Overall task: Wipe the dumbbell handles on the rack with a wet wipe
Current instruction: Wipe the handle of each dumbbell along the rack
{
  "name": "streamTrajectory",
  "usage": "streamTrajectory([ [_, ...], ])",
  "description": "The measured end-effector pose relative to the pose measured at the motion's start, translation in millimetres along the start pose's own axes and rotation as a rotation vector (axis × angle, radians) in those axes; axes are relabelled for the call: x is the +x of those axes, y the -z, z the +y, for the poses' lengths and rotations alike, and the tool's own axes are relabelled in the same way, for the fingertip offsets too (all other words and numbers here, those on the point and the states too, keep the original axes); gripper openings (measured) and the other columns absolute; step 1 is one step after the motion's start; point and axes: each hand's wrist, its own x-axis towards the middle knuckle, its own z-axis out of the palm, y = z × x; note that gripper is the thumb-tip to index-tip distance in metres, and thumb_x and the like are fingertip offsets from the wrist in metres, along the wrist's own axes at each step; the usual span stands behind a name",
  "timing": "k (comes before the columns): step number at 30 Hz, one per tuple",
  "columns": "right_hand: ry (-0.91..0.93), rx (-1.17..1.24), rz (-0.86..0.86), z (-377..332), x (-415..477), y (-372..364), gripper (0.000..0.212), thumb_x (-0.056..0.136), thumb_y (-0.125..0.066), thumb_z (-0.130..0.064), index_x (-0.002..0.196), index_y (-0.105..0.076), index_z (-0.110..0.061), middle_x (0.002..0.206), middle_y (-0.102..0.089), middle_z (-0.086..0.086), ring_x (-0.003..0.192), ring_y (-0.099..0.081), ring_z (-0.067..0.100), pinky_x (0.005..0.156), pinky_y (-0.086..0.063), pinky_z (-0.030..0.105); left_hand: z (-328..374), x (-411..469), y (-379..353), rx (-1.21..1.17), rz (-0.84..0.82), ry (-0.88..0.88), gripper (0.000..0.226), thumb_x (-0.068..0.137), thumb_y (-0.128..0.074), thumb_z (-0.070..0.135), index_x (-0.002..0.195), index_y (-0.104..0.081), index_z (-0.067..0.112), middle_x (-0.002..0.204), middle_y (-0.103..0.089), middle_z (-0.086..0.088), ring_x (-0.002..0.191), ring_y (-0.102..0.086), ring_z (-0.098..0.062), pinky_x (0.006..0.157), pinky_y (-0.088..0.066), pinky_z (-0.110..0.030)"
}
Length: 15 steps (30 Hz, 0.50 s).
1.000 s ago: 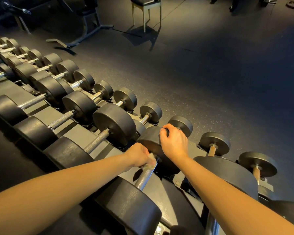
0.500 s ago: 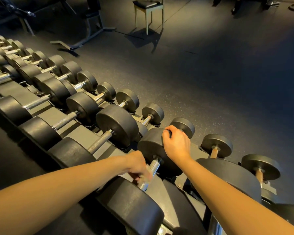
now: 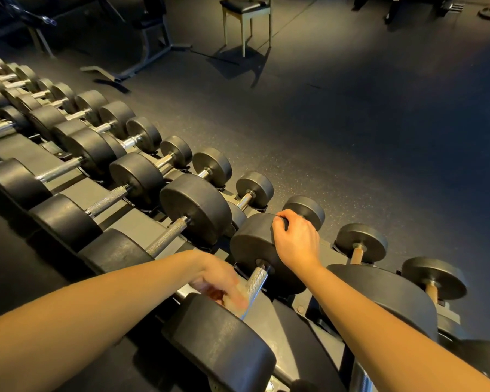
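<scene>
At 6 o'clock in the view, the motion-blurred left hand (image 3: 219, 281) curls its fingers round a pale wet wipe (image 3: 241, 288) against the knurled handle (image 3: 257, 280) of a dumbbell (image 3: 221, 343) lying on the rack (image 3: 77, 192). At 1 o'clock from it, the right hand (image 3: 296, 241) grips the rim of that dumbbell's far head (image 3: 252, 244).

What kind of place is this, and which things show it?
Most likely a gym, in its free-weight area. A long rack holds rows of dumbbells of several sizes, a bench stands behind it, and the floor looks like dark speckled rubber matting.
</scene>
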Motion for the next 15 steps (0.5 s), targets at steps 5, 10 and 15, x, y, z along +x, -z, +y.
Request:
streamTrajectory([
  [5,-0.013,0.005,0.002,0,0,0,0.023,0.103,-0.047,-0.032,0.112,-0.067,-0.025,0.089,-0.064,-0.010,0.068,-0.053,-0.001,0.056,-0.033,0.014,3,-6,-3,0.193,0.108,-0.034,0.040,0.081,-0.087,0.032,0.104,-0.074,0.001,0.089,-0.071,-0.010,0.084,-0.067,-0.019,0.098,-0.054,-0.035],
  [10,-0.002,0.028,0.022,2,0,-2,0.022,0.102,-0.048,-0.031,0.112,-0.068,-0.025,0.094,-0.069,-0.007,0.075,-0.058,0.007,0.061,-0.040,0.021,28,15,-4,-0.324,0.463,-0.123,0.043,0.074,-0.092,0.033,0.102,-0.071,0.008,0.096,-0.075,-0.009,0.071,-0.067,-0.013,0.063,-0.055,-0.022],
  [15,-0.009,0.030,0.021,-1,-1,0,0.021,0.102,-0.050,-0.030,0.110,-0.068,-0.026,0.089,-0.063,-0.009,0.077,-0.057,0.008,0.066,-0.043,0.026,30,23,-7,-0.582,0.435,-0.047,0.035,0.082,-0.087,0.032,0.102,-0.070,0.010,0.085,-0.067,-0.005,0.070,-0.064,-0.011,0.069,-0.057,-0.020],
])
